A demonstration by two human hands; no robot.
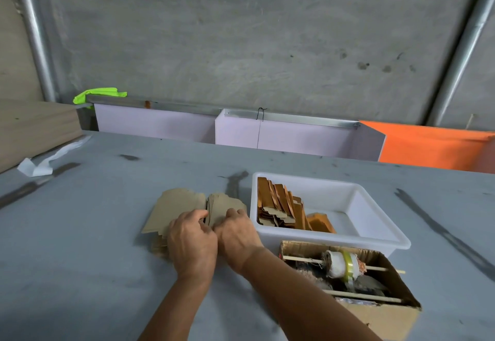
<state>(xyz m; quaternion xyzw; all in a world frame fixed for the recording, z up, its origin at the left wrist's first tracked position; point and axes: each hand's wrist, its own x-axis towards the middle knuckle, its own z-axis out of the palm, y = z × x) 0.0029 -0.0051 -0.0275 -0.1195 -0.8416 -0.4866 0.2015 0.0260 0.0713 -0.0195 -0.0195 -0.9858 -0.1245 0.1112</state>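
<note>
Working at a scuffed grey table point(80, 233), low in the middle of the view, on two heaps of card lying side by side along a dark seam: a left pile of flat tan cardboard blanks point(174, 206), fanned out toward the near edge, and a right pile of flat tan cardboard blanks point(227, 201), smaller and just beside a tray. Gripping at the seam with the left hand point(191, 241): knuckles up, fingers curled, tips tucked into the gap between the piles. Covering the near part of the right pile with the right hand point(237, 235), fingers bent over the card; cannot tell whether pinching or merely pressing. Both hands close together, side by side. Just right of them, a white rectangular plastic tray point(308, 176), holding orange-brown folded card pieces point(281, 206) stood on edge along its left wall. Nearer, against the tray's front rim, an open brown cardboard box point(388, 316) with a white spool wrapped in yellow-green tape point(338, 263) threaded on a thin wooden stick point(302, 259). Far left on the table, a crumpled white paper strip point(37, 168). Beyond the far edge, pale lilac panels point(152, 123), an orange sheet point(434, 145) and a scrap of bright green tape point(99, 94), all before a grey concrete wall point(254, 32).
</note>
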